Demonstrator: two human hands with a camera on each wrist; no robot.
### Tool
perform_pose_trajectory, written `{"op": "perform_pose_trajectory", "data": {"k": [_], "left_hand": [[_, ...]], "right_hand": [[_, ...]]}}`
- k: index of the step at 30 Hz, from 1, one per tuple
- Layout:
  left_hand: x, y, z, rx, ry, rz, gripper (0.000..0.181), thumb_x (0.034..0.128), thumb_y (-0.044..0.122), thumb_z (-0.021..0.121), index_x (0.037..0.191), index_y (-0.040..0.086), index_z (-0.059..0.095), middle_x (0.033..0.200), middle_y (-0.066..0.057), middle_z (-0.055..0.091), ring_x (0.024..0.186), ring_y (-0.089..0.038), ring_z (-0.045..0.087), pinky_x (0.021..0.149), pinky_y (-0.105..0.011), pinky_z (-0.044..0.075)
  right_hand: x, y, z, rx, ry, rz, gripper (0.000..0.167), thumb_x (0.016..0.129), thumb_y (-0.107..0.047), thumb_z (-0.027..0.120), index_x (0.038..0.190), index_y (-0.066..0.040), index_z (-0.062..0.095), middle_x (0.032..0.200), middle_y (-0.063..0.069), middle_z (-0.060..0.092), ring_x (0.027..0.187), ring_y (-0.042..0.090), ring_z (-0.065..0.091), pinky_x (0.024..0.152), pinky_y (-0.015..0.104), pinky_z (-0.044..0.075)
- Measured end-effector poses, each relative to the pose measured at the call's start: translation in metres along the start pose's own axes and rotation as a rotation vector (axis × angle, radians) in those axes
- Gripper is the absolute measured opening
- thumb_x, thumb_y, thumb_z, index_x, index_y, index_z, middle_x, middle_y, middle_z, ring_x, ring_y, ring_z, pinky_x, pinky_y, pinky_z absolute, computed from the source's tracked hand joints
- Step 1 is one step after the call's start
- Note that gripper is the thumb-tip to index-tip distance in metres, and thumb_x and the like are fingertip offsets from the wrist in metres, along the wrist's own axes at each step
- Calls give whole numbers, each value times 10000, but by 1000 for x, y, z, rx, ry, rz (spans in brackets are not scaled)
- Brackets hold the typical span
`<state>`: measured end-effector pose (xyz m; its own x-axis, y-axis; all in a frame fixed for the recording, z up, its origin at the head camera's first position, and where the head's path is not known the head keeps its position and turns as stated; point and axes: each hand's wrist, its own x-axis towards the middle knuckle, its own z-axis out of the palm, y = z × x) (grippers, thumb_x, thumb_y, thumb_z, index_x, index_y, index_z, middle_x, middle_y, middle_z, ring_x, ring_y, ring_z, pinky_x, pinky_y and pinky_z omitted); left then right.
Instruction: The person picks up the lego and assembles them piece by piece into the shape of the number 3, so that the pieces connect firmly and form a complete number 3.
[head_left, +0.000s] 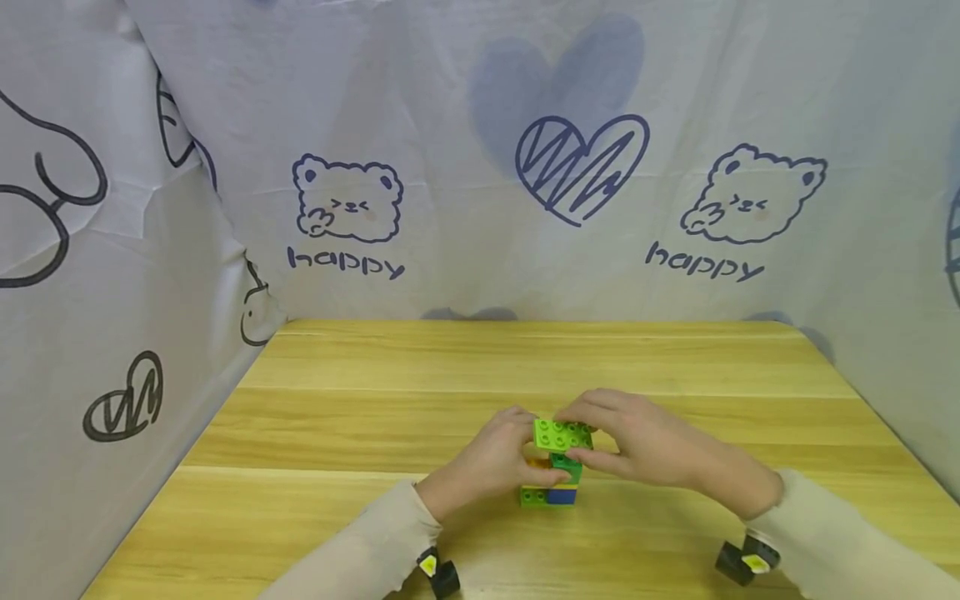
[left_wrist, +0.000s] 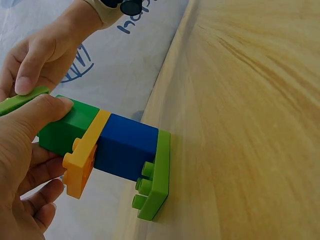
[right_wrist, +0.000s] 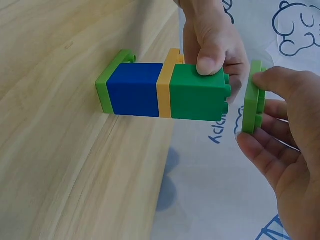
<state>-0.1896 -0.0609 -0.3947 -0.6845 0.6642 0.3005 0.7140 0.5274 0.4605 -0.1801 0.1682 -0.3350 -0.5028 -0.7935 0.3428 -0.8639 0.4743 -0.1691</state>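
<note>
A small tower of toy building bricks stands on the table: a light green plate (right_wrist: 103, 90) at the bottom, then a blue brick (right_wrist: 136, 90), an orange plate (right_wrist: 164, 92) and a green brick (right_wrist: 196, 92) on top. My left hand (head_left: 491, 457) grips the green brick between thumb and fingers. Just above the tower's studs, apart from them, my right hand (head_left: 648, 437) pinches a second light green plate (head_left: 553, 434) by its edges. In the right wrist view a gap shows between this plate and the green brick.
The tower stands on a wooden table (head_left: 337, 433). White cloth (head_left: 450, 100) with printed hearts and bears hangs behind the table and along its sides. Dark wrist devices (head_left: 438, 573) sit on both sleeves.
</note>
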Motion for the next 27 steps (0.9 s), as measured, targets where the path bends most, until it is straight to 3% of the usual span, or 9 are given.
{"op": "perform_pose_trajectory", "data": {"k": [8, 21, 27], "left_hand": [[1, -3, 2, -41, 5, -29, 279, 802, 395, 808, 950, 180, 711, 892, 121, 639, 873, -53, 518, 791, -229, 419], [2, -3, 3, -26, -3, -32, 372, 789, 382, 820, 1053, 133, 738, 908, 90, 664, 856, -47, 508, 697, -171, 398], [1, -2, 2, -32, -6, -45, 363, 789, 381, 820, 1049, 142, 734, 893, 108, 642, 858, -49, 498, 697, -177, 394]], "right_hand": [[1, 3, 2, 31, -21, -53, 332, 942, -323, 668, 1203, -119, 646, 1123, -48, 633, 965, 73, 594, 796, 267, 531], [5, 5, 7, 48, -42, -97, 307, 921, -311, 697, 1168, -131, 670, 1080, -70, 642, 958, 68, 597, 829, 289, 527], [8, 3, 8, 46, -53, -68, 308, 907, -303, 712, 1153, -122, 676, 1071, -63, 644, 952, 71, 603, 833, 287, 528]]}}
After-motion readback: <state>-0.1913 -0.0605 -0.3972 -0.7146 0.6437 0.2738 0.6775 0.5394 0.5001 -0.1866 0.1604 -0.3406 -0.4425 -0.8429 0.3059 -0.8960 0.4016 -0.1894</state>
